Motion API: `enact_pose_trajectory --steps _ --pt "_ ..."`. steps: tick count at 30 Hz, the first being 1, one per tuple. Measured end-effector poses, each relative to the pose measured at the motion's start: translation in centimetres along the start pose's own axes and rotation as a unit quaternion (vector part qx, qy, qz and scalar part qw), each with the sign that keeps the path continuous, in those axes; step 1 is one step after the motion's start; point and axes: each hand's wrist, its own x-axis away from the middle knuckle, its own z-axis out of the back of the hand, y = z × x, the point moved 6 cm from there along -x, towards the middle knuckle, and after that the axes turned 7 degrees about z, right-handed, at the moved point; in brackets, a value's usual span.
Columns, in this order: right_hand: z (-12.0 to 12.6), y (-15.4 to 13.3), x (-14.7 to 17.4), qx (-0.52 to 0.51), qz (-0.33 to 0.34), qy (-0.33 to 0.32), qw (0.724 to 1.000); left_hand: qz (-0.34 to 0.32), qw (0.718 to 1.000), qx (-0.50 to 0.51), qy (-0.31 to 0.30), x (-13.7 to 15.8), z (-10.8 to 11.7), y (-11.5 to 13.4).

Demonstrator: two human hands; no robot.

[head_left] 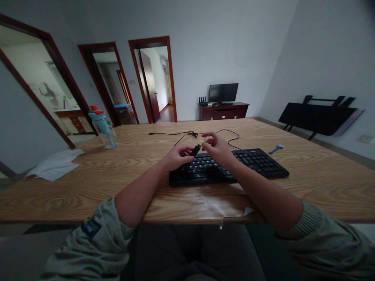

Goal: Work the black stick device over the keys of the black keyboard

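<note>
My left hand is closed around a small black stick-shaped object with a notched tip, held tilted up over the keyboard's left part. I cannot tell its exact kind. Just right of that tip, my right hand has its thumb and fingers bent in a pinch; whatever they hold is too small to make out. Below both hands lies a black keyboard, partly covered by the hands and right forearm. Its thin black cable runs behind, bundled in the middle, with its plug end at the left.
A small blue tool with a pale head lies right of the keyboard. At the table's left stand a clear bottle with a blue and red lid and white paper sheets. A torn cover edge shows at the front.
</note>
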Motion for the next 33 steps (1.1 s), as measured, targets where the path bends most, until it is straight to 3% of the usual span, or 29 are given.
enact_pose_trajectory --steps 7,10,14,17,22,28,33 --pt "-0.4 0.1 -0.2 -0.024 -0.003 0.001 1.000 0.013 0.999 0.025 -0.022 0.1 -0.6 0.1" --pt "-0.6 -0.2 0.0 -0.010 0.019 -0.013 1.000 0.013 0.997 0.075 0.000 0.0 -0.6 0.0" --pt "-1.8 -1.0 1.1 0.103 0.062 -0.105 0.987 -0.007 0.987 0.141 0.080 -0.2 0.6 -0.1" --pt "-2.5 -1.0 1.7 0.168 0.061 -0.170 0.969 -0.008 0.984 0.143 0.101 -0.3 1.3 -0.2" --pt "-2.6 -0.8 1.6 0.143 0.046 -0.189 0.970 -0.017 0.991 0.106 0.083 -0.2 1.3 -0.1" --pt "-2.8 -0.8 1.8 0.135 0.047 -0.206 0.968 -0.044 0.988 0.140 0.051 -0.2 0.2 -0.1" --pt "-3.1 -0.9 2.1 0.159 0.052 -0.231 0.958 -0.034 0.995 0.071 0.064 -0.3 0.2 -0.6"
